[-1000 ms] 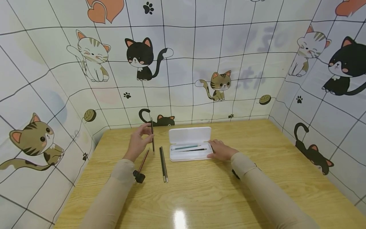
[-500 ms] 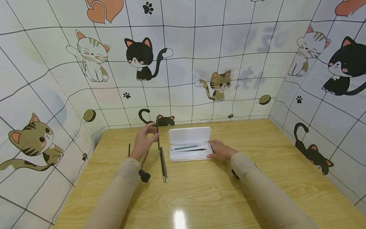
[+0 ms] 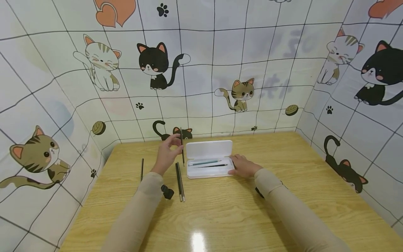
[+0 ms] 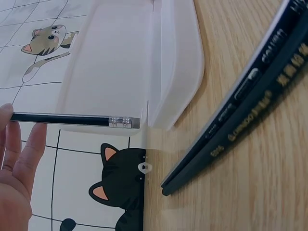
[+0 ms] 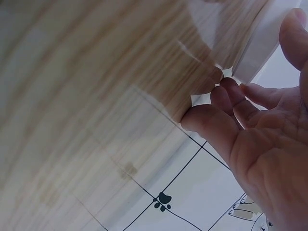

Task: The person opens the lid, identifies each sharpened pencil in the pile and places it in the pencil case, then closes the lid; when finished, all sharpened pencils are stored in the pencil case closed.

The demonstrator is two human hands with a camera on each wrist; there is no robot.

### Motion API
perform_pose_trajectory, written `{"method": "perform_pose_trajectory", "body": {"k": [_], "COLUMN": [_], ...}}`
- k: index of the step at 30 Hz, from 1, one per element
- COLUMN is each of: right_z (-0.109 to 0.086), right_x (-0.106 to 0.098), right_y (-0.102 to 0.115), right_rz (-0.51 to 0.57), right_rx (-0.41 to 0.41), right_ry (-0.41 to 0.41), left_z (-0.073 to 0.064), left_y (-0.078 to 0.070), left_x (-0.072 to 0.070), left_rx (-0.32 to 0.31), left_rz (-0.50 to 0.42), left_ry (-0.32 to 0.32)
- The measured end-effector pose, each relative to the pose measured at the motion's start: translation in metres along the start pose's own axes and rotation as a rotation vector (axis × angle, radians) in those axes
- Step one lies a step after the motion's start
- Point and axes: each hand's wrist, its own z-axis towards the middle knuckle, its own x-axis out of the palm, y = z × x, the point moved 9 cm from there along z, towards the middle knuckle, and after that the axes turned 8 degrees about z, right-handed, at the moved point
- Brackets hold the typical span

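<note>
In the head view my left hand [image 3: 170, 152] pinches a dark pencil [image 3: 183, 154] held upright just left of the white pencil case [image 3: 209, 149]. The left wrist view shows the silver ferrule and eraser [image 4: 124, 122] at this pencil's free end, close by the case. The case lies open with its lid raised at the back; inside are a teal pencil [image 3: 204, 162] and a black pencil [image 3: 214, 165]. My right hand [image 3: 245, 165] holds the case's right end, thumb [image 5: 292, 41] at its near side and fingers bent behind.
Two dark pencils [image 3: 180, 182] lie side by side on the wooden table [image 3: 226, 217], left of the case. Another dark pencil [image 3: 142, 169] lies farther left, partly behind my left forearm. A cat-printed sheet [image 3: 201, 80] rises behind the table.
My left hand has moved right with the upright pencil, closer to the case. A reddish pencil seen earlier is now hidden behind the left arm. My right hand stays at the case.
</note>
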Motion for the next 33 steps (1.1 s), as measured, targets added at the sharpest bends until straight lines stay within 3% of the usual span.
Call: {"method": "perform_pose_trajectory", "body": {"k": [9,19,26,33], "right_z": [-0.001,0.001,0.001,0.002], "right_x": [0.000,0.002,0.003,0.002], "right_y": [0.003,0.000,-0.002,-0.003], "right_rz": [0.005,-0.020,-0.025,-0.033], "right_rx": [-0.004,-0.006,0.001,0.003], "right_ry": [0.003,-0.007,-0.003,-0.011], "left_z": [0.001,-0.004,-0.005,-0.003], "left_y": [0.002,-0.003,0.004,0.006], "left_x": [0.010,0.025,0.029,0.039], "left_rx": [-0.002,0.037,0.055,0.057], "left_rz": [-0.007,0.079,0.164,0.200], "left_ry": [-0.014,0.005,-0.015,0.039]}}
